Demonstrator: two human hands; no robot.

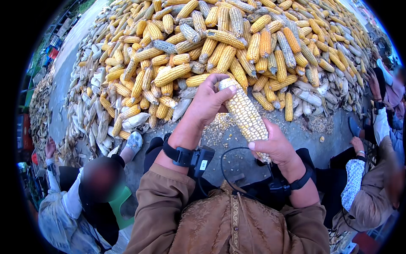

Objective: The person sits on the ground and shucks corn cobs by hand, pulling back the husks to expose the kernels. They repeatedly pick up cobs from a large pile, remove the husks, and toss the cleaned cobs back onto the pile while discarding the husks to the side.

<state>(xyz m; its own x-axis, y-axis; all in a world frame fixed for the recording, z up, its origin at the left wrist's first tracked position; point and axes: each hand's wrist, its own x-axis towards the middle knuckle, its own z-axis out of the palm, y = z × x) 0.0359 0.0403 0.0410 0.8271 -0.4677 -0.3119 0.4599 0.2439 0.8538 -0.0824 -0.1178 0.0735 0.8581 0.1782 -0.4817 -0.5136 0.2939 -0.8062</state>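
Both of my hands hold one husked ear of corn [246, 116] with pale kernels, tilted from upper left to lower right. My left hand [211, 98] grips its upper end, the thumb lying across the tip. Around the lower end my right hand [276, 143] is closed, thumb on the kernels. Just beyond the ear rises a large heap of yellow and greyish corn ears [226, 58]. Loose kernels [219, 122] lie on the ground under my hands.
Dry corn husks [95, 122] edge the heap at left, and more [309, 95] at right. A co-worker [79, 203] sits at lower left by a green plastic chair [120, 206]. Other people sit at right, one in a brown top [371, 190]. Cables run between my wrist straps.
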